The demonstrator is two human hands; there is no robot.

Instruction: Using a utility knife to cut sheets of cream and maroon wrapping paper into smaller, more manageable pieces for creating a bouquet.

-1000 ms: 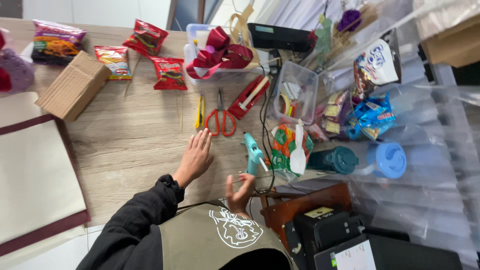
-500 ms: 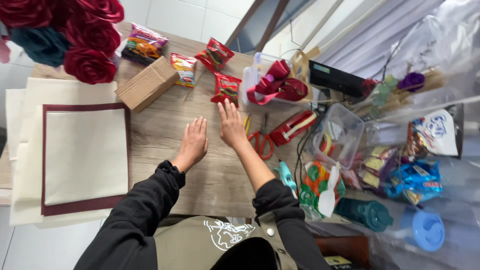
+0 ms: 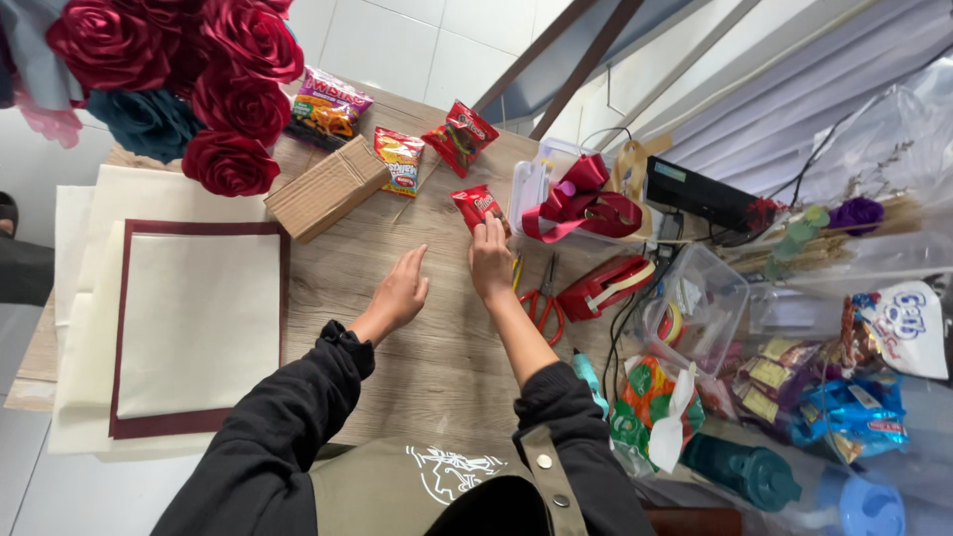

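My right hand (image 3: 490,260) reaches across the wooden table (image 3: 437,357), and its fingertips pinch the near edge of a small red snack packet (image 3: 478,204). My left hand (image 3: 399,292) lies flat on the wood just to the left, fingers apart, holding nothing. Both arms wear black sleeves. Further back lie three more snack packets: a red one (image 3: 460,134), an orange one (image 3: 400,159) and a multicoloured one (image 3: 326,104). A brown cardboard box (image 3: 328,187) sits left of them.
Cream paper sheets, one with a maroon border (image 3: 194,328), cover the left side, under red fabric roses (image 3: 228,164). To the right are red-handled scissors (image 3: 541,300), a red tape dispenser (image 3: 606,286), a clear box of red ribbon (image 3: 581,203), clear tubs (image 3: 695,308) and cables.
My right hand has gone from near my body out across the table to the red snack packet. My left hand stays flat on the wood. The view has swung left, showing the roses.
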